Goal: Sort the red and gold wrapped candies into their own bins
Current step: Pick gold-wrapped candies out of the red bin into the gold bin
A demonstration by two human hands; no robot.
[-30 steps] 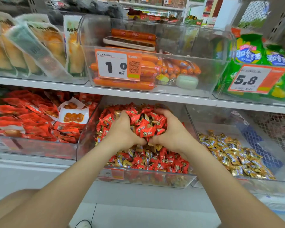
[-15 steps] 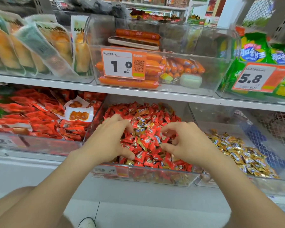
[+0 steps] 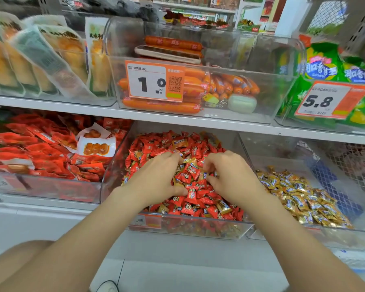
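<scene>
A clear middle bin (image 3: pixel 114 165) on the lower shelf holds a heap of red wrapped candies (image 3: pixel 195 151) with gold ones mixed in, such as one gold candy (image 3: pixel 179 142) near the back. The clear bin to its right (image 3: pixel 247 148) holds only gold wrapped candies (image 3: pixel 299 197). Both my hands lie palm down on the red heap. My left hand (image 3: pixel 156 178) rests with fingers spread and thumb out, holding nothing. My right hand (image 3: pixel 230 175) has its fingers curled, index and thumb pinching a small gold candy (image 3: pixel 203 175).
Left of the red heap, another bin (image 3: pixel 51 186) is full of red snack packets. The shelf above carries a bin of orange sausages with a 1.0 price tag (image 3: pixel 154 81), pale pouches at left and green bags with a 5.8 tag (image 3: pixel 329 100). White floor lies below.
A second ago both hands held up a big clump of red candies. They let it fall, spread over the heap, and the right fingers have now curled onto a gold candy.
</scene>
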